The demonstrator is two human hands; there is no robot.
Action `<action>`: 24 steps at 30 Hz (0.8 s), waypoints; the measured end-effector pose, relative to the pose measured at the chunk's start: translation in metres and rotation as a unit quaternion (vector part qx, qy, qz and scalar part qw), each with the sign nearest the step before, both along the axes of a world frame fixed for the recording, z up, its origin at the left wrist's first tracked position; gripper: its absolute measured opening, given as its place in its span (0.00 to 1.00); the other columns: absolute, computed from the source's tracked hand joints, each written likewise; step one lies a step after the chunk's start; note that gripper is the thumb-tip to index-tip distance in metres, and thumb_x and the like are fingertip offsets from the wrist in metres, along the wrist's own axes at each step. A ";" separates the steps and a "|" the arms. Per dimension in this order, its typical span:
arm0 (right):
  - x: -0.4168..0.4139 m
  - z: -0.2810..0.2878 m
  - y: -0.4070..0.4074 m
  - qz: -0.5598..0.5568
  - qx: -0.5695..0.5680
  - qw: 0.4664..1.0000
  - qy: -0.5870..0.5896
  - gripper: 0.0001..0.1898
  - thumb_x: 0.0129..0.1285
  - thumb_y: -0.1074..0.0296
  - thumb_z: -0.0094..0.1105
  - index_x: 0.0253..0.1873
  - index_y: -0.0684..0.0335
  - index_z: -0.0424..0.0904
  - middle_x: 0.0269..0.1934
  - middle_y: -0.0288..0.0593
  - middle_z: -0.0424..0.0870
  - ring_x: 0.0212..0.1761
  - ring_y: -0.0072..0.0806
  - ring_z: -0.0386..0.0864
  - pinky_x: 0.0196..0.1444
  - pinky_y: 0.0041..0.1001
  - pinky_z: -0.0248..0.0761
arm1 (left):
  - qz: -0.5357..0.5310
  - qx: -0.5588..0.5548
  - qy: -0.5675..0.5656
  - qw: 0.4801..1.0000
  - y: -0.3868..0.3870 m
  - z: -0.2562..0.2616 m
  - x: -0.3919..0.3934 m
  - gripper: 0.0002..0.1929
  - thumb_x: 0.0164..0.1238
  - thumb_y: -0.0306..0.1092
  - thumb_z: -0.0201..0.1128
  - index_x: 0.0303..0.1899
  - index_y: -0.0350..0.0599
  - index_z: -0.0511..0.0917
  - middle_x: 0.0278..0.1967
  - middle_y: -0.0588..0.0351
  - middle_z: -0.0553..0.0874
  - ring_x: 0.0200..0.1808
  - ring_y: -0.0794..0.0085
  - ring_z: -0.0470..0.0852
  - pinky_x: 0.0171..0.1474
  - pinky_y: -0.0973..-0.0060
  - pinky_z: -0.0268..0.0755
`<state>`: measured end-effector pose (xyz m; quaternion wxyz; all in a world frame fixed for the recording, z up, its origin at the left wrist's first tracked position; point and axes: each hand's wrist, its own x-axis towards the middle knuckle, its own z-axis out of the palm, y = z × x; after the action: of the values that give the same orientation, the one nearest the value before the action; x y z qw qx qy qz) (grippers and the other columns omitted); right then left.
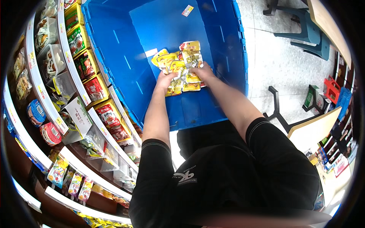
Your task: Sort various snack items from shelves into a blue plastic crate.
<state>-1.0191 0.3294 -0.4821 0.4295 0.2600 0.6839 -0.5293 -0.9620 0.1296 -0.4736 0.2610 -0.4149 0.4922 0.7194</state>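
Note:
Both hands are inside a large blue plastic crate (108,61). Between them is a bunch of yellow snack packets (177,67), foil pouches that overlap each other. My left hand (166,79) grips the pouches at the left side, its thumb lying on top. On the right, my right hand (203,72) holds a gold-and-white foil pouch (191,57) against the bunch, thumb across its front. The fingers under the packets are hidden. A small printed label (187,10) lies at the crate's far end, and a white label is left of the packets.
Store shelves (75,74) with packaged snacks and clear plastic bins curve along the left. On the right are teal stools (309,28), a wooden tabletop (313,125) on dark metal legs, a red plastic stool (332,89) and a pale tiled floor (262,62).

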 end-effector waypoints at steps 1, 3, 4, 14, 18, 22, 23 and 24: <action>-0.005 0.017 -0.002 -0.026 -0.040 0.999 -0.002 0.21 0.53 0.75 0.68 0.52 0.70 0.74 0.46 0.49 0.84 0.43 0.32 0.85 0.47 0.32 0.78 | -0.002 0.000 0.003 1.000 0.000 0.006 -0.002 0.25 0.53 0.23 0.69 0.56 0.40 0.75 0.50 0.56 0.84 0.52 0.69 0.81 0.56 0.71 0.71; 0.004 -0.013 0.001 -0.033 -0.030 0.999 0.012 0.19 0.55 0.76 0.65 0.52 0.70 0.74 0.45 0.48 0.84 0.42 0.32 0.85 0.47 0.32 0.79 | 0.011 -0.013 -0.010 1.000 -0.001 0.022 -0.003 0.27 0.54 0.22 0.68 0.58 0.39 0.73 0.52 0.55 0.83 0.53 0.69 0.81 0.57 0.71 0.71; -0.001 -0.002 -0.002 -0.030 -0.094 0.995 -0.005 0.18 0.55 0.77 0.64 0.52 0.70 0.74 0.45 0.48 0.84 0.42 0.32 0.85 0.46 0.32 0.79 | 0.025 0.022 -0.014 0.999 -0.008 0.023 0.002 0.27 0.56 0.23 0.67 0.59 0.40 0.71 0.53 0.53 0.83 0.53 0.66 0.81 0.58 0.68 0.72; -0.021 0.079 0.002 -0.091 -0.215 0.940 -0.250 0.22 0.58 0.61 0.59 0.57 0.62 0.74 0.47 0.46 0.83 0.46 0.36 0.83 0.49 0.38 0.79 | 0.118 0.209 -0.048 0.970 -0.017 0.066 0.021 0.22 0.62 0.33 0.64 0.58 0.40 0.73 0.49 0.49 0.84 0.49 0.60 0.85 0.53 0.58 0.77; -0.016 0.075 0.011 -0.071 -0.348 0.885 -0.302 0.26 0.58 0.51 0.54 0.58 0.58 0.75 0.50 0.45 0.84 0.50 0.38 0.82 0.57 0.42 0.71 | 0.118 0.260 -0.051 0.957 -0.016 0.081 0.027 0.22 0.62 0.37 0.62 0.57 0.40 0.74 0.48 0.48 0.85 0.48 0.58 0.85 0.53 0.57 0.77; -0.010 0.086 0.012 -0.095 -0.476 0.814 -0.320 0.26 0.56 0.50 0.56 0.56 0.60 0.76 0.50 0.45 0.83 0.49 0.40 0.81 0.55 0.42 0.72 | 0.134 0.259 -0.009 0.957 -0.005 0.097 0.037 0.24 0.58 0.43 0.62 0.55 0.42 0.77 0.46 0.49 0.86 0.45 0.57 0.85 0.53 0.57 0.76; -0.007 0.085 0.013 -0.094 -0.477 0.814 -0.318 0.26 0.56 0.50 0.56 0.56 0.60 0.76 0.50 0.45 0.83 0.49 0.40 0.81 0.55 0.42 0.72 | 0.154 0.271 0.001 0.950 -0.002 0.102 0.038 0.24 0.58 0.42 0.61 0.55 0.42 0.77 0.46 0.49 0.86 0.46 0.57 0.84 0.53 0.57 0.76; -0.005 0.089 0.010 -0.105 -0.491 0.818 -0.282 0.26 0.56 0.51 0.56 0.57 0.60 0.76 0.51 0.45 0.83 0.49 0.40 0.81 0.55 0.42 0.71 | 0.160 0.289 0.024 0.944 0.000 0.106 0.043 0.24 0.57 0.41 0.61 0.56 0.42 0.76 0.46 0.50 0.86 0.47 0.56 0.84 0.55 0.56 0.75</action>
<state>-1.0241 0.3392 -0.3931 0.6162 0.2227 0.1514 -0.7401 -0.9192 0.1292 -0.3673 0.2389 -0.3777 0.1964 0.8728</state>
